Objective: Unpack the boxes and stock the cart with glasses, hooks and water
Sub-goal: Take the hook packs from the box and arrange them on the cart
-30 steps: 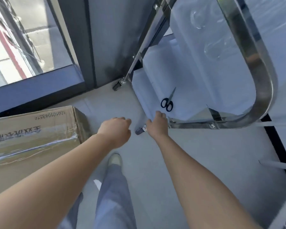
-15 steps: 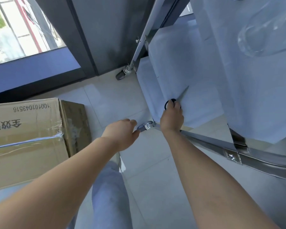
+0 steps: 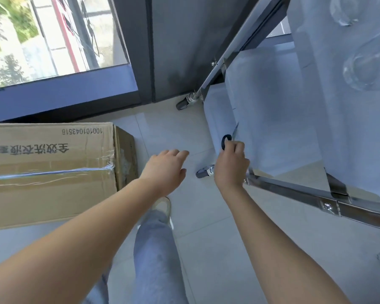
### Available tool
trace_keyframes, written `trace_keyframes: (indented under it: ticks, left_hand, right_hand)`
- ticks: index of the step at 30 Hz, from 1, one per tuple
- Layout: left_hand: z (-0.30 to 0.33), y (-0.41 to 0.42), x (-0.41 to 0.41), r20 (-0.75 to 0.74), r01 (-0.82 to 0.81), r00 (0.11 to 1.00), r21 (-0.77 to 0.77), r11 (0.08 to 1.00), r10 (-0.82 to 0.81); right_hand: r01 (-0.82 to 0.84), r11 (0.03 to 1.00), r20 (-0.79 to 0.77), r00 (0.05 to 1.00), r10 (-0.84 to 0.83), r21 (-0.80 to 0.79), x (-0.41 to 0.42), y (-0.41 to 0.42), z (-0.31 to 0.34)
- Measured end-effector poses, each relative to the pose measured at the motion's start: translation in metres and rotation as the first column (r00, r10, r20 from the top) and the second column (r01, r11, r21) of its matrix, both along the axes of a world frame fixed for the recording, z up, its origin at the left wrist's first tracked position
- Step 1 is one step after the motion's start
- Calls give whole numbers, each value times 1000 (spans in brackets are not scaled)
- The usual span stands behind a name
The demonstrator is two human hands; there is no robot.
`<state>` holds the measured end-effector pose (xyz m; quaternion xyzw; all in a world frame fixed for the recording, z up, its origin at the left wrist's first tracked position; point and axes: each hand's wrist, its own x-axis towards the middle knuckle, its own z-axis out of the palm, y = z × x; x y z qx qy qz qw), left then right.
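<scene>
Floor (image 3: 206, 249): pale grey tiles with thin joints, filling the lower half of the frame. Window (image 3: 53, 34): upper left, daylight showing outdoor greenery and paving. Sill (image 3: 59, 93): blue-grey band directly below the glass. Wall panel (image 3: 180, 40): dark grey, upper centre, meeting the floor.

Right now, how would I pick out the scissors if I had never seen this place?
Find the steel cart on the right, beside the taped cardboard box. On its lowest shelf, lined white, the right hand closes its grip on the scissors. They are the only dark thing there: black loop handles and a thin blade, unlike the clear glasses on the shelf above.
</scene>
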<state>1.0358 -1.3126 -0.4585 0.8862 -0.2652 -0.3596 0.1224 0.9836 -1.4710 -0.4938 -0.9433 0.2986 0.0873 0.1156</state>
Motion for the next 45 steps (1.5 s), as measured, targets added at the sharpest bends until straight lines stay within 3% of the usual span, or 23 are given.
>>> trace_keyframes:
  ticks: [4,9,13,18,21,22,24,26,28,31,34,36,38,41,43,45]
  left_hand:
    - [11,62,1,12,-123,992,22,992,123]
    - [28,160,-20,-68,-257,965,-40,965,254]
    - [47,243,-34,-86,-408,913,-157,899,399]
    - [62,354,-43,-122,-573,818,-239,784,562]
    - [67,429,-40,-165,-869,487,-190,457,858]
    - [68,452,-37,-164,-904,416,-175,389,894]
    - [66,484,-32,-228,-919,385,-179,350,894]
    - [66,501,-28,-354,-949,295,-212,232,887]
    - [61,511,-26,-465,-981,130,-190,45,876]
    - [49,525,-25,-594,-957,-213,-34,-289,776]
    - [37,535,-23,-626,-883,-414,100,-458,661]
    - [25,541,-22,-541,-907,-387,76,-415,747]
    - [13,548,-19,-431,-963,-255,31,-268,866]
    - [1,547,-11,-541,-994,-109,56,-94,834]
    - [-3,544,-2,-600,-994,-105,74,-76,793]
    - [-14,549,7,-552,-990,-139,77,-116,822]
  right_hand:
    - [-197,953,66,980,187,228,-12,85,31]
    - [-368,772,111,924,366,518,-22,193,76]
    - [-438,685,116,879,463,583,-18,269,92]
    - [-436,680,114,878,464,590,-2,373,106]
    - [-463,699,52,851,523,545,1,427,108]
    - [-468,710,15,840,543,526,1,440,107]
    - [-511,718,-73,789,610,474,0,463,106]
    - [-562,704,-120,738,664,435,2,482,105]
    - [-610,681,-120,703,701,405,7,499,104]
    - [-713,602,-113,607,787,360,21,514,100]
    - [-820,499,-159,473,867,281,36,527,92]
    - [-827,505,-193,469,862,247,43,536,85]
    - [-771,591,-216,552,806,237,50,549,78]
    - [-668,698,-203,668,716,259,57,580,69]
    - [-635,712,-213,683,699,299,57,605,62]
    - [-616,721,-234,686,689,317,55,628,52]
